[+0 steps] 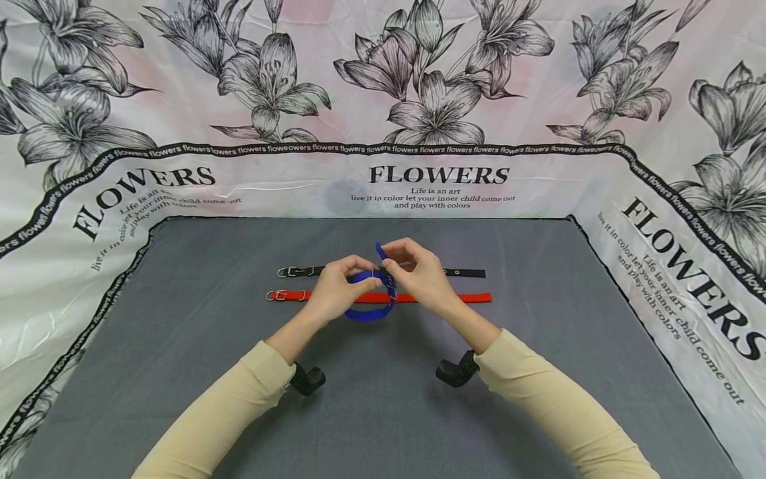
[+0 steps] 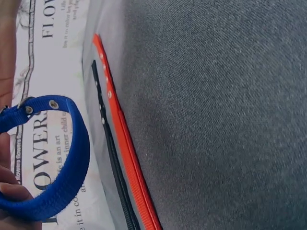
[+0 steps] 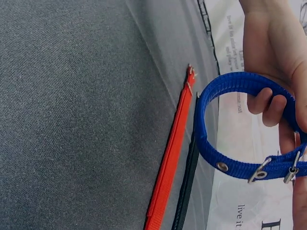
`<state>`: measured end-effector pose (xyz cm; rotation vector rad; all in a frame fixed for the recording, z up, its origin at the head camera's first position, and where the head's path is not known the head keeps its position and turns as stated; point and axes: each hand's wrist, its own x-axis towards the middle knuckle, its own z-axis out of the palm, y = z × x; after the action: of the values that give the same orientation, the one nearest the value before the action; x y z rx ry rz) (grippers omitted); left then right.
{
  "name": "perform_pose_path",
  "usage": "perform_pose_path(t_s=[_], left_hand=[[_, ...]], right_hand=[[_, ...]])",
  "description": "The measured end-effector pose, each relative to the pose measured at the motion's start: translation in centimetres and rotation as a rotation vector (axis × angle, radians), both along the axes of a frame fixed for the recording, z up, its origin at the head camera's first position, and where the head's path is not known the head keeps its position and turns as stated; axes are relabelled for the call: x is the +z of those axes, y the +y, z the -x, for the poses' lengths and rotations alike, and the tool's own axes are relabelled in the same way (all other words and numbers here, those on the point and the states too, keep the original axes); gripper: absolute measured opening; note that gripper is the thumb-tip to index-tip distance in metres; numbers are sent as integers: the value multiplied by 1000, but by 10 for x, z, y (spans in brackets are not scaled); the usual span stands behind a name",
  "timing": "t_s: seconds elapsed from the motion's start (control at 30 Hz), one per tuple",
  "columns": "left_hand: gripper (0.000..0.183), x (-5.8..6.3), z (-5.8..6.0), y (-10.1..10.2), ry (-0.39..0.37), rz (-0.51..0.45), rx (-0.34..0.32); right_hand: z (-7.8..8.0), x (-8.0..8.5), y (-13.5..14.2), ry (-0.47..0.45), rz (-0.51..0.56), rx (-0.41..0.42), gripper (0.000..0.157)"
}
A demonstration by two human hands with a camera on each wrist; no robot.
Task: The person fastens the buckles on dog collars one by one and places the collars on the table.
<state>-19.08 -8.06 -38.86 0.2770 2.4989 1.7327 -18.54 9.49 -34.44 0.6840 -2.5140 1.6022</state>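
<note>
A blue collar (image 1: pixel 369 315) of webbing, bent into a closed loop, is held up in front of the person between both hands. My left hand (image 1: pixel 335 287) grips the loop's left side, fingers curled round the band. With thumb and fingertips, my right hand (image 1: pixel 426 276) pinches the strap's free end, which sticks up past the buckle. In the right wrist view the metal buckle (image 3: pixel 290 174) has the strap passed through it. Beside it are a metal ring (image 3: pixel 259 170) and metal eyelets. The right hand's fingers are mostly outside the wrist views.
Behind the hands, a black collar (image 1: pixel 465 273) and a red collar (image 1: pixel 473 297) lie straight and parallel across the grey cloth (image 1: pixel 383 412), their buckles to the left. White flower-printed fabric (image 1: pixel 287 186) rises at the back and both sides.
</note>
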Motion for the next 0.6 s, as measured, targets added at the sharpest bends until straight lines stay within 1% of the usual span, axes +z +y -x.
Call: perform_pose_path(t_s=[0.2, 0.4, 0.6], left_hand=[[20, 1, -1, 0, 1, -13, 22], [18, 2, -2, 1, -6, 8, 43], [17, 3, -2, 0, 11, 27, 52]], right_hand=[[17, -22, 7, -27, 6, 11, 19], [20, -23, 12, -25, -61, 48, 14], [22, -21, 16, 12, -160, 98, 10]])
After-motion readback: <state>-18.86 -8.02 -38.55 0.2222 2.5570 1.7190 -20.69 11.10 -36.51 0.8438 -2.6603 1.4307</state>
